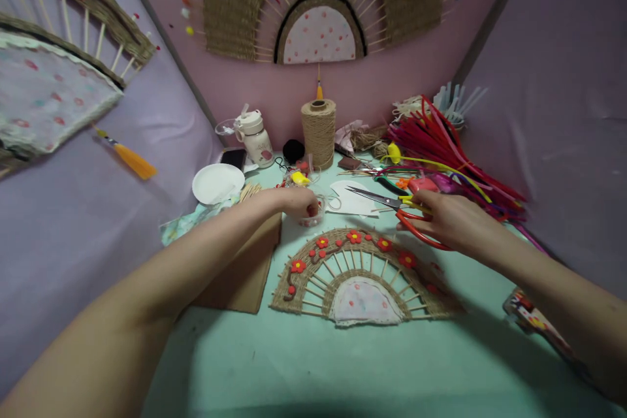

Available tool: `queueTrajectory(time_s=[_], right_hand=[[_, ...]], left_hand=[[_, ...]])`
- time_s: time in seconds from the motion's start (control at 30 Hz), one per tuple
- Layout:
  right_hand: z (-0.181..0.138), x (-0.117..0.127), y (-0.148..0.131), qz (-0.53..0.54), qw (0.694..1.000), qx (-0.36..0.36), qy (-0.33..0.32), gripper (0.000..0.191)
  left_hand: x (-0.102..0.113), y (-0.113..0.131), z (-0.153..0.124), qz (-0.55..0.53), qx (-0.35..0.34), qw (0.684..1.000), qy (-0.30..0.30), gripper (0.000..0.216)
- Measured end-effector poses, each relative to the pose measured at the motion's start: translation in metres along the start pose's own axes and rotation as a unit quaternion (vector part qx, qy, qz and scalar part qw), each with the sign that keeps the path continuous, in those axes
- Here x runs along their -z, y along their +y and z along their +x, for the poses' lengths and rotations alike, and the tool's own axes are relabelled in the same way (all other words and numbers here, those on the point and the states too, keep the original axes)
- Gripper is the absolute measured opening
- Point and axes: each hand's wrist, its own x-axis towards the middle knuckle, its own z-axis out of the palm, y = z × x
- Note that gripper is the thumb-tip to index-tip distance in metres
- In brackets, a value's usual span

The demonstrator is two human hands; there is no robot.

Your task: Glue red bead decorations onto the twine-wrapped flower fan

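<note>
My right hand [443, 217] holds a pair of scissors [379, 198] with orange handles; the slightly parted blades point left above a white paper piece [350, 194]. A bit of yellow shows at the handles by my fingers. My left hand [300, 201] reaches into a small clear container [313, 217], fingers curled down and pressed together. Something red shows by the fingertips, too small to make out. Below both hands lies a woven twine fan [333, 255] with thin stick ribs, red flowers, a brown branch and a dotted cloth half-circle.
Behind stand a twine spool [318, 137], a white bottle [256, 140] and a white plate [218, 184]. Red pipe cleaners [441, 144] heap at the right. Cardboard [245, 274] lies under my left forearm, a tape dispenser [536, 320] near my right. Larger fans hang on the walls.
</note>
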Motion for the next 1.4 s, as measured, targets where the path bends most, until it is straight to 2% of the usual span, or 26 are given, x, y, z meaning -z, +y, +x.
queueTrajectory(time_s=[0.1,0.3,0.43,0.5,0.63,0.77,0.9,1.0,1.23,1.4], right_hand=[[0.000,-0.003,0.005,0.005,1.000,-0.004,0.002,0.033],[0.003,-0.013,0.028,0.021,0.999,-0.030,0.011,0.035],[0.005,-0.024,0.042,0.024,0.998,-0.052,0.001,0.036],[0.005,-0.027,0.045,0.027,0.997,-0.068,-0.016,0.038],[0.003,-0.028,0.045,0.036,0.994,-0.091,-0.040,0.040],[0.002,-0.028,0.041,0.039,0.993,-0.101,-0.047,0.040],[0.000,-0.030,0.040,0.039,0.995,-0.083,-0.047,0.038],[-0.002,-0.032,0.042,0.041,0.995,-0.079,-0.044,0.039],[-0.003,-0.032,0.048,0.074,0.993,-0.089,-0.031,0.044],[-0.005,-0.031,0.050,0.074,0.992,-0.098,-0.036,0.047]], left_hand=[[0.002,0.001,0.006,0.033,-0.002,0.999,0.005,0.017],[0.018,-0.012,-0.013,-0.032,0.051,0.992,0.109,0.022],[0.025,-0.019,-0.026,-0.031,0.089,0.979,0.179,0.023],[0.023,-0.020,-0.027,-0.016,0.087,0.977,0.196,0.023],[0.011,-0.015,-0.017,0.012,0.032,0.990,0.140,0.024],[-0.002,-0.003,-0.004,0.061,0.048,0.993,0.093,0.025],[-0.001,0.002,-0.002,0.083,0.056,0.993,0.066,0.022],[0.006,-0.001,-0.009,0.064,0.054,0.994,0.068,0.020],[0.023,-0.007,-0.033,0.035,0.070,0.989,0.128,0.022],[0.023,-0.004,-0.033,0.058,0.090,0.987,0.117,0.039]])
